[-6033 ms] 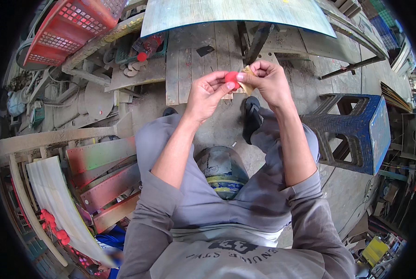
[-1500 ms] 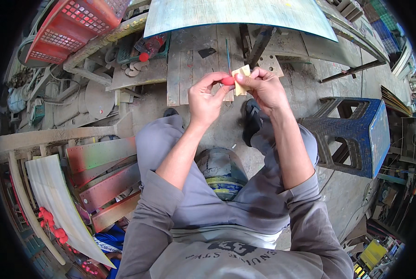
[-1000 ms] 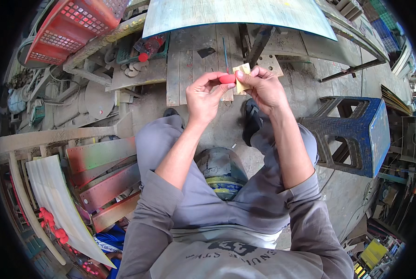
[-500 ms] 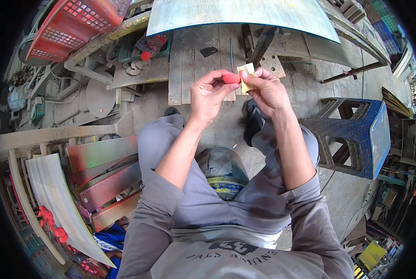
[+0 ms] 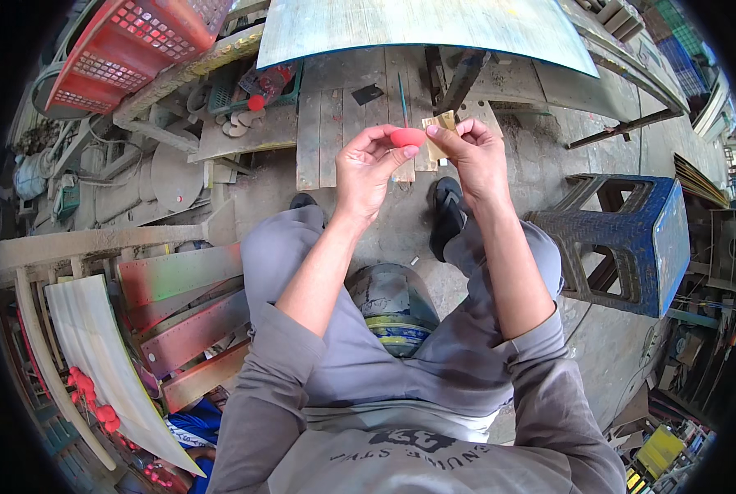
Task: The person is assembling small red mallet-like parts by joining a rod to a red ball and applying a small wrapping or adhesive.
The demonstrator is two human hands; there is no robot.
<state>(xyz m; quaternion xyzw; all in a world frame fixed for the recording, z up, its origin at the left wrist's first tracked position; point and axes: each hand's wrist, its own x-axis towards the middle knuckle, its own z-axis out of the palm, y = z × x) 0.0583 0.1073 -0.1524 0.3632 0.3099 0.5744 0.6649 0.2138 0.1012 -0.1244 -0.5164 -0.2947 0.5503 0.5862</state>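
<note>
My left hand [image 5: 366,169] pinches a small red rounded piece [image 5: 407,138] between thumb and fingertips. It looks like a dome or shallow cup; its exact kind I cannot tell. Close beside it, my right hand [image 5: 479,156] grips a folded tan sheet [image 5: 439,146] that looks like sandpaper, thumb on top. The sheet's edge is by the red piece's right side; whether they touch is unclear. Both hands are held up in front of my knees, over the near end of a plank surface [image 5: 323,144]. A thin teal rod [image 5: 402,95] lies on the planks beyond the red piece.
A pale board [image 5: 426,25] spans the far side. Red plastic crate [image 5: 121,58] and a red-capped bottle [image 5: 257,102] are at far left. A blue plastic stool [image 5: 668,247] stands right. Painted slats [image 5: 187,325] and red round pieces [image 5: 88,391] lie left.
The red piece has tipped in my left fingers and shows a flatter upper edge. My right hand and the sheet have shifted slightly, the sheet turning a little.
</note>
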